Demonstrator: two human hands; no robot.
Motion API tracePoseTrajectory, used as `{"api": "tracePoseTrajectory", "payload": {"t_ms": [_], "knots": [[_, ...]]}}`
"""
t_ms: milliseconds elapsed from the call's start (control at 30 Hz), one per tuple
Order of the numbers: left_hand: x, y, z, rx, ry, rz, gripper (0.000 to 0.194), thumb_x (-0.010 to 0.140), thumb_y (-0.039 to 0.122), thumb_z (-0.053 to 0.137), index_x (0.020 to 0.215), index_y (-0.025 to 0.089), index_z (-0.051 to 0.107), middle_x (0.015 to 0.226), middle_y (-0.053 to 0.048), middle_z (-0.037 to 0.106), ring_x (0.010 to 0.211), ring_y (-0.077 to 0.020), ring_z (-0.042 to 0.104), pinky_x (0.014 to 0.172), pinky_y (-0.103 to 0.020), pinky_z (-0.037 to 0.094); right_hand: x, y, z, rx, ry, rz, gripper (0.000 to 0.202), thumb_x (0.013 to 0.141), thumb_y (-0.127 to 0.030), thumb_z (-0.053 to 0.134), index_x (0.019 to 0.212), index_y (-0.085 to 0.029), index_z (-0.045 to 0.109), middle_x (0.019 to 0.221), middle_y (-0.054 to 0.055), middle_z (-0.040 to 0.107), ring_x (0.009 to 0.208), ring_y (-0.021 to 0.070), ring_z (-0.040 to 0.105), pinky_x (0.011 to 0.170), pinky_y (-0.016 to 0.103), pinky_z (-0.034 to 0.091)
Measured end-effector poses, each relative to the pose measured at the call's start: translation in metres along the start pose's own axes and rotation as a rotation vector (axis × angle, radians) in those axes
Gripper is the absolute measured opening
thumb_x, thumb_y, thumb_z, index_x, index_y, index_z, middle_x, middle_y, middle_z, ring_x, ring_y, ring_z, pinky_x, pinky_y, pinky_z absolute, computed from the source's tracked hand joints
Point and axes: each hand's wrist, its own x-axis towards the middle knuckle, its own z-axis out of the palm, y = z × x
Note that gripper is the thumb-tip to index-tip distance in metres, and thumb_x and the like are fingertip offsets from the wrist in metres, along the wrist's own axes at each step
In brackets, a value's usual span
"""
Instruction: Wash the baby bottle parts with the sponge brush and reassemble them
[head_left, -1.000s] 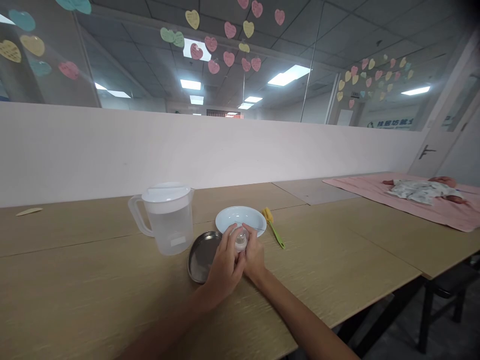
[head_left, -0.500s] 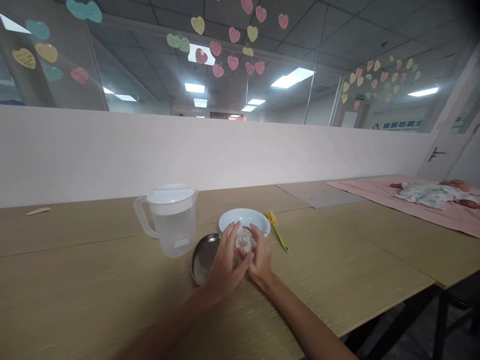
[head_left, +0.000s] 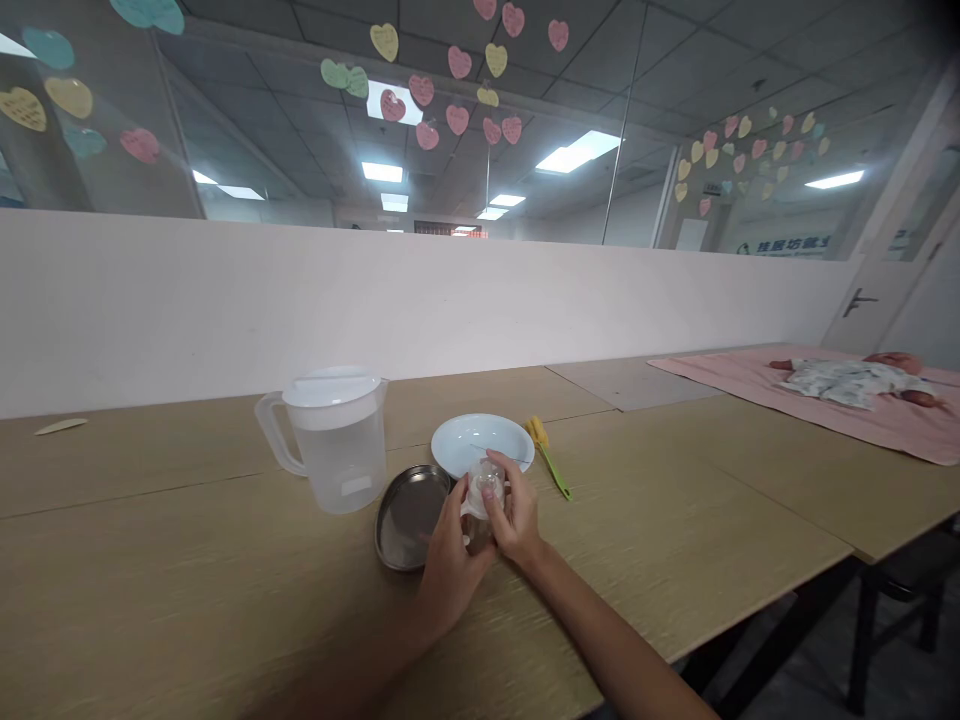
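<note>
A small clear baby bottle (head_left: 485, 492) with a see-through domed top is held between my two hands above the table, its top facing me. My left hand (head_left: 454, 555) is closed round its lower left side. Around the right side and the top, my right hand (head_left: 516, 515) is closed, the thumb lying on the domed part. Fingers hide much of the bottle's body. Just behind the hands stands a white bowl (head_left: 457, 440) with something thin lying in it. A shiny metal tray (head_left: 409, 520) lies beside my left hand.
Left of the tray stands a lidded plastic jug (head_left: 341, 455) of clear liquid. A yellow-headed brush (head_left: 553, 462) with a green handle lies right of the bowl. On a pink cloth (head_left: 724, 375) at far right lies a baby doll (head_left: 840, 382). A low white wall (head_left: 450, 310) backs the table.
My fingers have shifted on the bottle: the left hand has dropped lower, and the right thumb now lies across the top. The view has turned slightly to the right.
</note>
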Motion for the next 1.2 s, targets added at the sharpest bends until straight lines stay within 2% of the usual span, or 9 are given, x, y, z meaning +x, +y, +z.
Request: {"api": "tracePoseTrajectory", "payload": {"t_ms": [100,267,433,633,867,1033,1200], "knots": [[-0.002,-0.001,0.002,-0.011,0.022,-0.021,0.063,0.074,0.023,0.061,0.132,0.02,0.035,0.132,-0.013,0.047,0.118,-0.026,0.048,0.093,-0.039,0.043,0.0,-0.001,0.0,0.002,0.006,-0.041,0.042,0.083,-0.029,0.048,0.123,-0.017,0.044,0.112,0.011,0.059,0.103,0.0233,0.057,0.085,0.038,0.049],[-0.008,-0.002,0.003,-0.056,0.078,-0.053,0.072,0.075,0.025,0.061,0.136,0.021,0.023,0.126,-0.013,0.05,0.112,-0.0243,0.053,0.089,-0.037,0.046,0.001,-0.004,-0.001,-0.003,-0.003,-0.077,0.046,0.08,-0.028,0.052,0.124,-0.017,0.043,0.113,0.012,0.058,0.105,0.025,0.056,0.087,0.041,0.048],[-0.008,-0.001,0.004,-0.061,0.062,-0.049,0.069,0.076,0.024,0.06,0.136,0.022,0.026,0.131,-0.012,0.046,0.117,-0.0238,0.049,0.091,-0.035,0.046,0.001,-0.003,0.0,-0.014,0.002,-0.066,0.047,0.079,-0.028,0.053,0.124,-0.017,0.043,0.112,0.012,0.058,0.104,0.0251,0.057,0.086,0.041,0.048],[-0.006,-0.006,0.004,-0.06,0.045,-0.012,0.062,0.078,0.021,0.057,0.136,0.024,0.033,0.136,-0.009,0.044,0.122,-0.0244,0.045,0.096,-0.038,0.041,-0.002,0.001,0.002,-0.05,0.006,-0.061,0.044,0.081,-0.032,0.053,0.122,-0.017,0.044,0.111,0.012,0.059,0.103,0.0248,0.058,0.085,0.04,0.05],[-0.01,-0.005,0.002,-0.019,0.043,0.018,0.064,0.08,0.017,0.054,0.138,0.026,0.03,0.137,-0.007,0.043,0.122,-0.0229,0.044,0.099,-0.038,0.038,-0.004,0.002,0.004,-0.047,0.005,-0.023,0.044,0.084,-0.033,0.049,0.125,-0.017,0.042,0.117,0.013,0.057,0.109,0.0242,0.055,0.09,0.04,0.047],[-0.011,-0.003,0.0,0.037,0.038,0.093,0.064,0.078,0.017,0.055,0.138,0.025,0.032,0.14,-0.008,0.041,0.123,-0.0237,0.043,0.1,-0.039,0.037,-0.005,0.003,0.004,-0.031,0.036,0.058,0.043,0.086,-0.034,0.047,0.126,-0.017,0.042,0.116,0.012,0.057,0.104,0.023,0.057,0.088,0.04,0.048],[-0.011,-0.007,0.001,0.052,0.028,0.081,0.066,0.079,0.015,0.053,0.139,0.027,0.028,0.143,-0.007,0.037,0.126,-0.0226,0.04,0.099,-0.038,0.038,-0.004,0.002,0.002,-0.061,0.017,0.058,0.044,0.086,-0.033,0.048,0.126,-0.017,0.042,0.115,0.012,0.058,0.102,0.0223,0.058,0.086,0.039,0.049]]}}
